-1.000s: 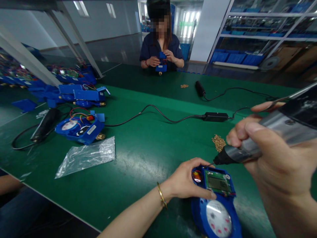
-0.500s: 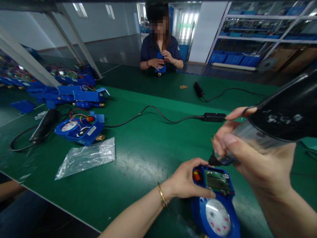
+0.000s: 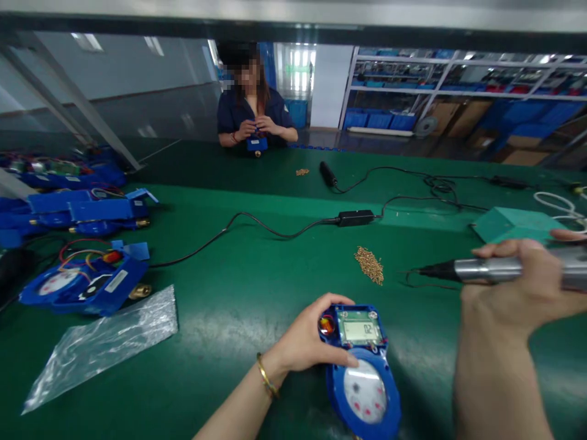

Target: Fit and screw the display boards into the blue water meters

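The blue meter (image 3: 362,366) lies on the green table (image 3: 229,318), steadied by the left hand (image 3: 307,339) closed around its upper edge. The right hand (image 3: 518,287), gripping the electric screwdriver (image 3: 486,269), has lifted it off the meter and swung it right, level above the table. That corner looks finished; the brass screws (image 3: 369,264) lie just beyond.

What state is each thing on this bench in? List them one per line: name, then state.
Meter: flat on the mat, cover off, display lit, gripped by the left hand.
Screwdriver: level, off the meter, held in the right hand.
Screws: loose heap on the mat.
Second meter: open, wires exposed.
Bag: flat, nothing visible inside.
Adapter: cabled, lying on the mat.
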`<state>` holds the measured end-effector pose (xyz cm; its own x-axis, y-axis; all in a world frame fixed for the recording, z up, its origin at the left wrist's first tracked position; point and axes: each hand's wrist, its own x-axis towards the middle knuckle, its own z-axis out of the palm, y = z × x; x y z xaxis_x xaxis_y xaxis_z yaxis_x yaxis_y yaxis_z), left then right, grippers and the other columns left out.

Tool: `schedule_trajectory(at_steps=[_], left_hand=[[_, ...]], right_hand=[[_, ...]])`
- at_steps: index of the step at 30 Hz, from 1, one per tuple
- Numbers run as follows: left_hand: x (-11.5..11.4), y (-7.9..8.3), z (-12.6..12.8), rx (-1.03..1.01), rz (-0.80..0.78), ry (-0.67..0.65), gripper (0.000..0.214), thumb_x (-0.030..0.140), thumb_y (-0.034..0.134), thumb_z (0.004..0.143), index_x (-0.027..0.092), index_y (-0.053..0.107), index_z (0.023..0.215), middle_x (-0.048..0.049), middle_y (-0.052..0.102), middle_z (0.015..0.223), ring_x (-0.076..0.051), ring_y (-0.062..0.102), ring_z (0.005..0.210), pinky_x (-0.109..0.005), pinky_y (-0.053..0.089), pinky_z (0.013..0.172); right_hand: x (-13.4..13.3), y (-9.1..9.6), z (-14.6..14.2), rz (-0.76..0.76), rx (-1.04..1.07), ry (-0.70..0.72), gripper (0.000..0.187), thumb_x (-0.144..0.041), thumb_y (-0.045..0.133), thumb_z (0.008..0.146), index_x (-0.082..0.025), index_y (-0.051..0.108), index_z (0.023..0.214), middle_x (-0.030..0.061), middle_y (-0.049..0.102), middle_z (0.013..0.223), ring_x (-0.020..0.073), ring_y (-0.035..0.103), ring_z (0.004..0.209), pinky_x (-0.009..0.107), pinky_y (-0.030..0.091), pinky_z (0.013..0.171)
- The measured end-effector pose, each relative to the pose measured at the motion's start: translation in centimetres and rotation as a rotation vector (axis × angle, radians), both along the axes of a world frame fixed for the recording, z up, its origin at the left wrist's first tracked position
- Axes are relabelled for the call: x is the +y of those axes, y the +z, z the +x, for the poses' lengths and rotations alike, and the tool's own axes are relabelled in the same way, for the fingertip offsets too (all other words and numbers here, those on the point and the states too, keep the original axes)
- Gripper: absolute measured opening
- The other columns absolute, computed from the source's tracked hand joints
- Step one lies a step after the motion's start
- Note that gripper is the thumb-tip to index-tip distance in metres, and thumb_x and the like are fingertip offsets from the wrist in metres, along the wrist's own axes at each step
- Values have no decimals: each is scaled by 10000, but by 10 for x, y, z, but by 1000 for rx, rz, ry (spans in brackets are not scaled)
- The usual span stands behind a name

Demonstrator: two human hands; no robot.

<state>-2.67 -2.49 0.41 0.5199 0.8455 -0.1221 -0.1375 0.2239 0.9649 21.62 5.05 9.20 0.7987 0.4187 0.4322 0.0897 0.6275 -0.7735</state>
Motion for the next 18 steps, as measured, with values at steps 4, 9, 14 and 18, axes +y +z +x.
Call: schedule_trajectory(at_steps=[4, 9, 14, 18], left_hand=[[5, -4, -6, -6, 84, 0, 970, 359, 949, 509, 233, 500, 1360, -145, 524, 1421, -343, 496, 1323, -523, 318, 1148], [9, -7, -8, -12, 49, -39, 974, 379, 924, 574, 255, 451, 1417, -153, 489, 1467, -348, 492, 1339, -538, 313, 1154], [9, -9, -7, -2, -3, -42, 959, 354, 935, 555, 237, 478, 1391, -162, 495, 1463, -354, 526, 1306, -545, 343, 1136], [8, -8, -7, -43, -5, -50, 948, 457, 909, 580, 237, 474, 1393, -167, 494, 1464, -357, 541, 1293, -533, 364, 1122]], right_hand=[[24, -40, 10, -39, -8, -40, 278, -190, 623, 566, -247, 537, 825, -78, 504, 537, 150, 473, 425, 308, 432, 415], [36, -61, 16, -106, -17, 0, 279, -202, 676, 581, -203, 567, 838, -66, 554, 580, 142, 544, 421, 272, 459, 412], [43, -71, 18, -138, -6, 38, 301, -226, 661, 601, -191, 559, 882, -78, 555, 566, 125, 547, 420, 243, 474, 426], [45, -76, 18, -136, 15, 50, 312, -221, 663, 598, -182, 561, 890, -66, 579, 578, 126, 551, 424, 241, 467, 425]])
